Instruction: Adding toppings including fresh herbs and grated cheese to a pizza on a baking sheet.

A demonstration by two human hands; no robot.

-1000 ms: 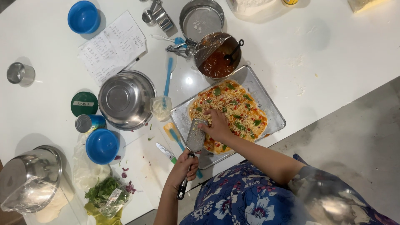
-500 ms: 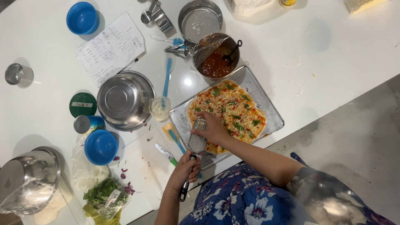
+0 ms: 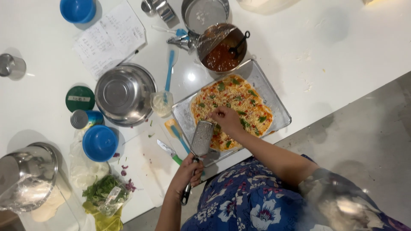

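A flat pizza (image 3: pixel 239 100) with red sauce, grated cheese and green leaves lies on a metal baking tray (image 3: pixel 274 98). My left hand (image 3: pixel 186 173) grips the black handle of a flat metal grater (image 3: pixel 201 139), which slants over the near end of the pizza. My right hand (image 3: pixel 224 119) is at the grater's upper end. Its fingers are pinched on a small piece of cheese that is mostly hidden.
A pot of red sauce (image 3: pixel 220 53) with a ladle stands behind the tray. To the left are a steel bowl (image 3: pixel 124 94), a small cup (image 3: pixel 162 102), blue bowls (image 3: pixel 99 142), a tin (image 3: pixel 85 119), a handwritten sheet (image 3: pixel 109 38), a green-handled knife (image 3: pixel 169 152), bagged herbs (image 3: pixel 102 192) and a mixer bowl (image 3: pixel 25 177).
My right hand has slid up the grater's face towards its far end. My left hand still holds the handle, and the grater has tilted slightly.
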